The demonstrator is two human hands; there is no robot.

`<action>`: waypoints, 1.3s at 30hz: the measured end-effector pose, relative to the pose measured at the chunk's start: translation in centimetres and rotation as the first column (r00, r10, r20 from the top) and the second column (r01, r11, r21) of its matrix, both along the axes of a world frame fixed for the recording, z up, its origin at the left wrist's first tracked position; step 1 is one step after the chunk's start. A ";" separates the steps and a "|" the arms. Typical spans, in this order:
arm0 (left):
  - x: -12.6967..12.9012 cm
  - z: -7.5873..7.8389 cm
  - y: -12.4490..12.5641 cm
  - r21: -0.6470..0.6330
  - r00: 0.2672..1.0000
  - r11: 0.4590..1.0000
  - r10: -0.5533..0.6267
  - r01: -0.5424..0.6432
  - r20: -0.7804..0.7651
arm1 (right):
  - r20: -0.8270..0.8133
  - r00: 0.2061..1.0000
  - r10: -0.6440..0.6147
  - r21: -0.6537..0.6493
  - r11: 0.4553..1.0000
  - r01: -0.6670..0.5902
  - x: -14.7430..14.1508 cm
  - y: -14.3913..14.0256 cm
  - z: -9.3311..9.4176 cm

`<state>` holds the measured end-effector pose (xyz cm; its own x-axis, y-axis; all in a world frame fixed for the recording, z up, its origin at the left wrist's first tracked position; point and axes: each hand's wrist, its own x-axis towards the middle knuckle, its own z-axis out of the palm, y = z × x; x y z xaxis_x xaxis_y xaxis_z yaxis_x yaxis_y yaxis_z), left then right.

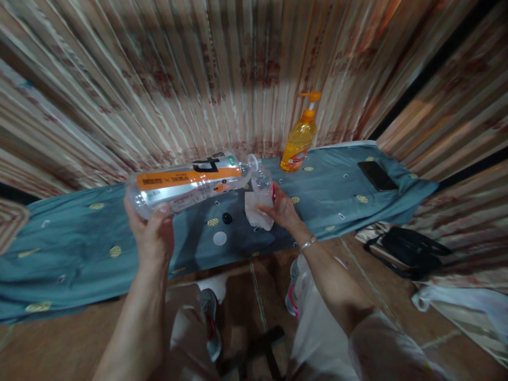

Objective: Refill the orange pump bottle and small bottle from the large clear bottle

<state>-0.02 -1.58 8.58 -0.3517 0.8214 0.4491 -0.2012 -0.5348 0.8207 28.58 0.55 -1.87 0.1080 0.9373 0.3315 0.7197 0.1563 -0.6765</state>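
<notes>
My left hand (151, 233) grips the base of a large clear plastic bottle (190, 182) with an orange label, tipped sideways so its open mouth meets the top of a small clear bottle (262, 185). My right hand (282, 208) holds that small bottle upright on the blue-grey cloth (79, 248), with a white tissue (257, 214) under and beside it. A black cap (227, 218) and a white cap (219, 238) lie on the cloth just in front of the bottles.
An orange pump bottle (298, 142) stands at the back of the cloth. A black phone (377, 175) lies at the right end. A black bag (408, 248) sits on the floor at right. Patterned curtains (198, 79) hang behind.
</notes>
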 end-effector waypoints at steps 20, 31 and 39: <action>-0.1 -0.2 0.1 0.005 0.999 1.000 0.026 -0.026 -0.018 | 0.004 1.000 0.016 -0.005 1.000 -0.016 0.2 0.2 -0.5; -0.4 -0.4 0.4 0.017 1.000 1.000 0.025 -0.025 -0.013 | 0.009 1.000 0.014 -0.034 0.999 -0.014 0.0 -0.2 0.5; -0.7 -0.7 0.4 0.019 0.999 0.999 0.029 -0.028 -0.034 | 0.013 0.999 0.034 -0.015 0.999 -0.033 0.0 -0.1 0.4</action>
<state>-0.67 -1.20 7.89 -0.3589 0.8027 0.4763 -0.1581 -0.5552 0.8165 28.62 0.41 -1.50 0.0721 0.9449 0.3192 0.7234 0.1708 -0.6690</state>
